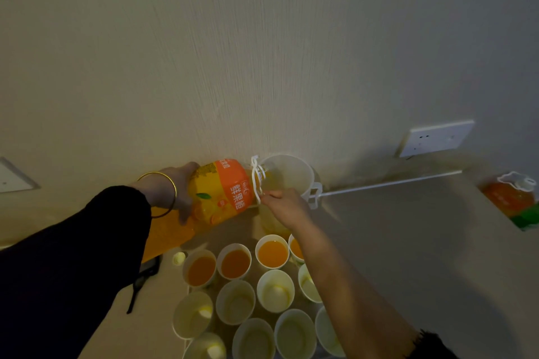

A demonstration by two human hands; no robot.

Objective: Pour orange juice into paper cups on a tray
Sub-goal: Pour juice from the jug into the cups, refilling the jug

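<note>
Orange-juice bottle (221, 189) tilts at the worktop's (408, 242) back edge, mouth in a clear jug (294, 175); left hand (178, 189) grips its base, right hand (284, 207) pinches its handle (256, 181).

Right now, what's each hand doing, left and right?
Left hand: grips the bottle near its base.
Right hand: pinches the bottle's white handle by the neck.

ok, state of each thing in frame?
juice bottle: tilted, uncapped, mouth at the jug
jug: upright, some juice inside
left hand: holds bottle's base
right hand: pinches bottle's handle
filled cups: four, back row
other cups: empty
cap: off, on the table
second bottle: standing apart, untouched
</note>
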